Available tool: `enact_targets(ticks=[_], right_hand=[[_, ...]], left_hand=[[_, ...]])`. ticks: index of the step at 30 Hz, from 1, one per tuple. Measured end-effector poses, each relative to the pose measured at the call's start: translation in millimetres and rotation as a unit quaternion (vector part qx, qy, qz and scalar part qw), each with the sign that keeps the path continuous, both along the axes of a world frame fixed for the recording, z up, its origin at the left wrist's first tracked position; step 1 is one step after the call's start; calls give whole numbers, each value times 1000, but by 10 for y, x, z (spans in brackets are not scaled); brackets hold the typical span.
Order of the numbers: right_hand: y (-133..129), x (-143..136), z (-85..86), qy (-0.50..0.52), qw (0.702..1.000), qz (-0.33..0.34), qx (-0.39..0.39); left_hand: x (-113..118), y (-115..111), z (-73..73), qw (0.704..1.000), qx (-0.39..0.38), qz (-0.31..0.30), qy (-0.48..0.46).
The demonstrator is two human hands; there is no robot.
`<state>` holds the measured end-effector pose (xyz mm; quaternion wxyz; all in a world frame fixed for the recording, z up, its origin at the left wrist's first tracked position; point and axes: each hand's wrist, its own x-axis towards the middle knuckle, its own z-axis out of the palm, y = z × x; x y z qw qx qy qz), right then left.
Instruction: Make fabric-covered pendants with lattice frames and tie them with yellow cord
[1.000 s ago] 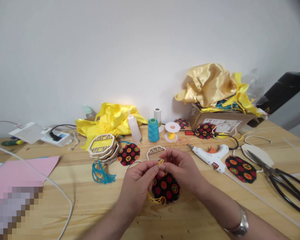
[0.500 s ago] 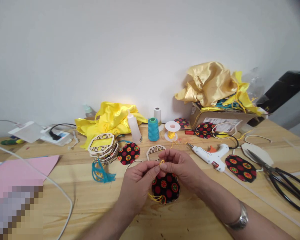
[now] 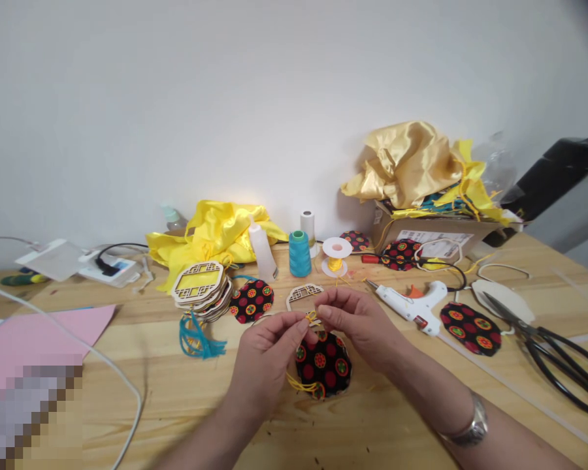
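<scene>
Between my two hands is a small loop of yellow cord (image 3: 312, 318). My left hand (image 3: 273, 350) pinches the cord from the left between thumb and forefinger. On the other side, my right hand (image 3: 355, 321) pinches it with thumb and fingertips. Just below the fingers a black fabric disc (image 3: 323, 365) with red and orange round patterns lies on the table, yellow strands at its lower left. Behind the fingertips sits a pale lattice-cut wooden frame (image 3: 304, 292), partly hidden by my hands.
Stacked wooden frames (image 3: 200, 287), a teal tassel (image 3: 200, 339) and another fabric disc (image 3: 253, 301) are at the left. Thread spools (image 3: 300, 254) stand behind. A white glue gun (image 3: 411, 305), scissors (image 3: 539, 336) and a filled cardboard box (image 3: 421, 232) occupy the right.
My fingertips have moved slightly apart, and more of the yellow cord loop shows between them. The patterned disc below has shifted slightly left in view.
</scene>
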<state>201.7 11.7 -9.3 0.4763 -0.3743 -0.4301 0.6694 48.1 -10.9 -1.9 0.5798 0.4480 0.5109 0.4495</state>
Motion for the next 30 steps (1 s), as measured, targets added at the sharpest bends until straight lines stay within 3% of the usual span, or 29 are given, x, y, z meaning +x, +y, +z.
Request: enact_targets(ticks=[4,7,12,25,30], right_hand=[[0,-13,12,-46,999,-12,22],[-22,-33,17,-138,984,-52,102],[-58,-54,6,-205,949,-82,226],[-82,-39,-7,-288,905,-102,296],[-85,-25,-30,-307,885,-103,334]], left_hand=[[12,21,-8,997,-39,12,-67],[15,48,-35,989,-56,18,-132],[21,64,-53,986,-67,18,-155],[26,19,-82,996,-33,7,-88],[25,32,-81,989,-57,3,-134]])
